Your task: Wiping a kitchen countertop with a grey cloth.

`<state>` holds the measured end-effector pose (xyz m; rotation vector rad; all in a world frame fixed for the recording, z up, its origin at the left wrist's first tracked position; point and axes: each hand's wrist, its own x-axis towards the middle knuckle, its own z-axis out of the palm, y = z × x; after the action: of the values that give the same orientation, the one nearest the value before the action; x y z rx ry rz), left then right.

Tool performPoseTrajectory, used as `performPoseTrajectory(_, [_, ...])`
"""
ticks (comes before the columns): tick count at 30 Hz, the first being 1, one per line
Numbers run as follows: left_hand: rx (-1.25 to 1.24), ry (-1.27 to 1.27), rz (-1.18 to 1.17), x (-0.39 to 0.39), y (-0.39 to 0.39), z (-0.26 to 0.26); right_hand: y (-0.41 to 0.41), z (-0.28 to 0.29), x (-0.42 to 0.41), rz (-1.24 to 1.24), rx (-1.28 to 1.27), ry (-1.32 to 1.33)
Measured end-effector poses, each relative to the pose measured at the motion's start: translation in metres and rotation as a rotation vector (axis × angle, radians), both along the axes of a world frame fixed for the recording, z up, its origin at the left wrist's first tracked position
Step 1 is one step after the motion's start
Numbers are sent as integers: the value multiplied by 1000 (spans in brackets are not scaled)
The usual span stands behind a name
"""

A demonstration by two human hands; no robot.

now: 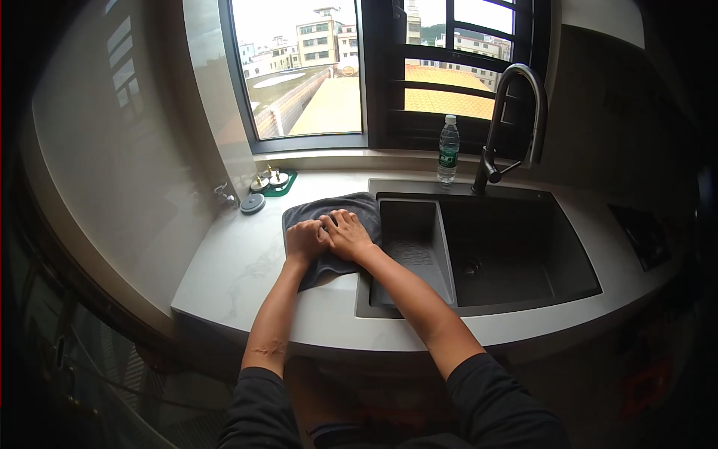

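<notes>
A dark grey cloth towel lies spread on the white marbled countertop, its right side reaching the edge of the sink. Both hands are over the towel, close together. My left hand is curled into a fist; whether anything is inside it is hidden. Beside it, my right hand has bent fingers, with the fingertips near the left thumb. A small dark patch shows between the two hands, too small to make out. What lies under the right palm is out of sight.
Right of the towel is a dark double sink with a tall metal faucet. A plastic water bottle stands behind it. Small round metal pieces sit on a green tray, near a grey disc and a wall valve.
</notes>
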<state>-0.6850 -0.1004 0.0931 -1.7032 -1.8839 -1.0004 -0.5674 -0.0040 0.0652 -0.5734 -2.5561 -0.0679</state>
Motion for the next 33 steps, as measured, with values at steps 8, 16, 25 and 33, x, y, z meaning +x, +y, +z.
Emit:
performPoseTrajectory(8, [-89,-33,-86,44,-80,13,-76,16,51,97,-37,143])
performPoseTrajectory(16, [-268,-98,-28,49,-76,10,-82,7,66,10,-158,-3])
performPoseTrajectory(25, [-252,-218,163,4,42,-5,8,9,12,-187,-208,26])
performPoseTrajectory(33, [-229,-205,295,-50,125,-8,91,-3,-57,-188,-110,179])
